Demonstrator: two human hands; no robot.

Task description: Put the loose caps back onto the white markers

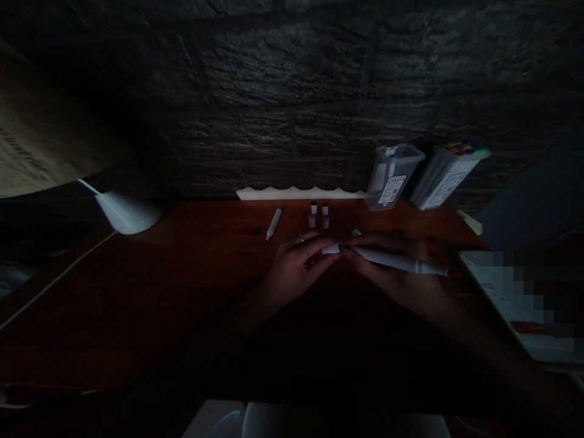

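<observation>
Between the fingertips of my left hand (294, 267) is a small white cap-like piece (331, 249) with a dark end; the dimness hides its exact kind. A ring shows on one finger. My right hand (396, 277) is closed around a white marker (395, 260) with a red far end, its other end pointing at the white piece. The two hands almost meet above the wooden table (205, 267). Beyond them stand two small bottles with white caps, a left bottle (312, 214) and a right bottle (325, 215). Another white marker (274, 223) lies left of these.
Against the brick wall (292, 91) stand a clear bin (396, 176) with few markers and a fuller marker bin (449, 179). A pen-like thing (354, 230) is partly hidden behind my right hand. A white lamp-like cone (128, 212) sits left, a pale sheet (502, 298) right.
</observation>
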